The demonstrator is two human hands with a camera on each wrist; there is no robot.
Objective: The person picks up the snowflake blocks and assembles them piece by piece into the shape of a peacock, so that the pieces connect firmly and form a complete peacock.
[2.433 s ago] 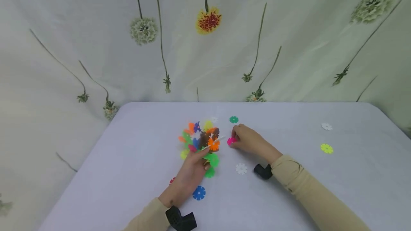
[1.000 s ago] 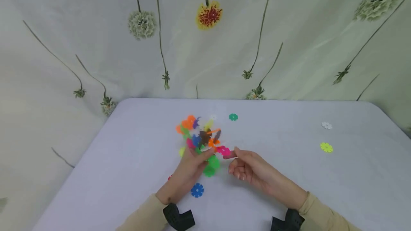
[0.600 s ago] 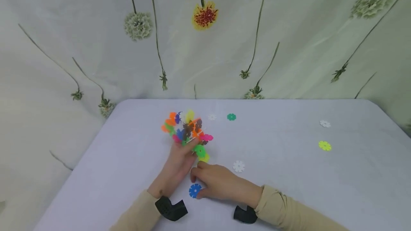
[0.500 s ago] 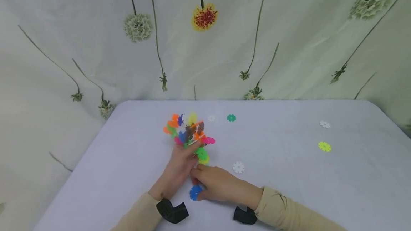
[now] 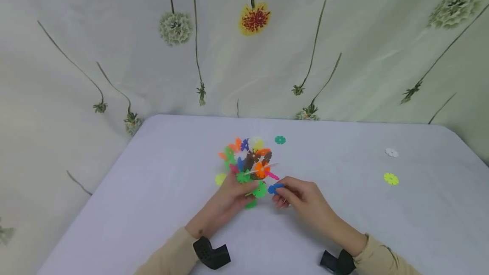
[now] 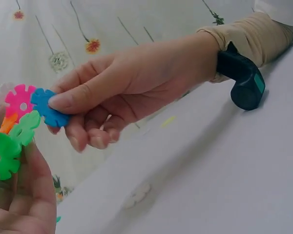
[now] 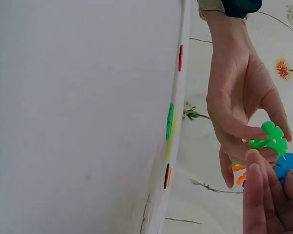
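Note:
My left hand [image 5: 231, 200] holds up a cluster of interlocking plastic snowflake discs [image 5: 250, 160] in many colours, its thumb by a green disc [image 5: 260, 189]. A pink disc [image 5: 272, 175] sticks out from the cluster's right side. Between thumb and fingers, my right hand [image 5: 307, 200] pinches a blue snowflake disc [image 5: 274, 188] just below and right of the pink one. In the left wrist view the blue disc [image 6: 50, 108] meets the edge of the pink disc [image 6: 22, 102]. The right wrist view has the blue disc [image 7: 288, 165] close to a green disc [image 7: 273, 139].
Loose discs lie on the white table [image 5: 153, 207]: dark green [image 5: 280, 140] at the back, white [image 5: 391, 152] and yellow [image 5: 391, 178] at the right. A floral cloth [image 5: 286, 46] hangs behind. Several discs show edge-on in the right wrist view, including a red one [image 7: 180, 58].
My right hand brought the pink disc to the cluster and let go, leaving it there. It then took the blue disc from the table and raised it beside the pink one.

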